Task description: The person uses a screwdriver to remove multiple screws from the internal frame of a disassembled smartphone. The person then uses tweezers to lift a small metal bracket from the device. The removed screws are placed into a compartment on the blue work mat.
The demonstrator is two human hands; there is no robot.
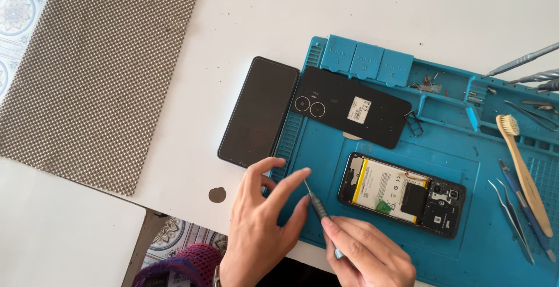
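You have one screwdriver (319,208) in play, low on the blue mat (466,246) near its front edge. Your right hand (367,252) pinches its handle; your left hand (262,229) is loosely spread, index fingertip touching the tip. Its long axis runs diagonally — tip up and left, handle down and right. Counted on the mat: one opened phone (402,194) with battery exposed, one black back cover (349,107), one screen panel (259,111) half off the mat's left edge, one bamboo brush (524,170) and two tweezers (512,217) at the right.
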